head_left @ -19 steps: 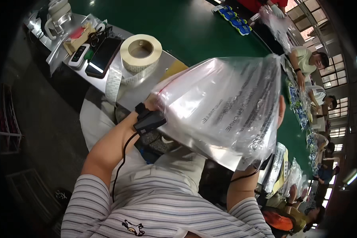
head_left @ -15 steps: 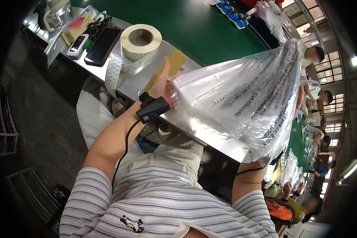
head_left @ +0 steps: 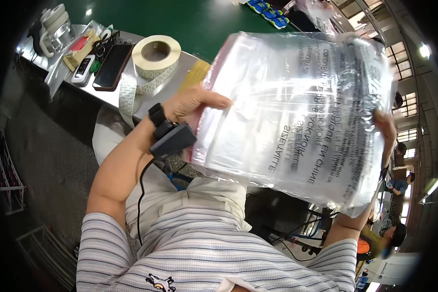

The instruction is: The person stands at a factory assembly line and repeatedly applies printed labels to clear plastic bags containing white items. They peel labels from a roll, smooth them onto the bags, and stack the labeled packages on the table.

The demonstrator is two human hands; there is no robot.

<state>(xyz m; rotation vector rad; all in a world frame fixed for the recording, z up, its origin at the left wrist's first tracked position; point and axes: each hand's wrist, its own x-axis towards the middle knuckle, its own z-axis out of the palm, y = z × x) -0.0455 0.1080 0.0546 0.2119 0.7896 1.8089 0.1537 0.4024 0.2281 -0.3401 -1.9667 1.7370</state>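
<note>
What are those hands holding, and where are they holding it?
Clear plastic bags, in a stack. The left hand grips the pinkish edge, thumb on top; the right hand holds the opposite edge.

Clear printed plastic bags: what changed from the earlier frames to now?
The clear printed plastic bags went from a bunched, cone-like shape to a broad, flatter spread, left edge opened out. The left hand now has its thumb over that edge; just before, it pointed away. Unchanged: right hand at the bags' right edge; label roll and smartphone at left.
</note>
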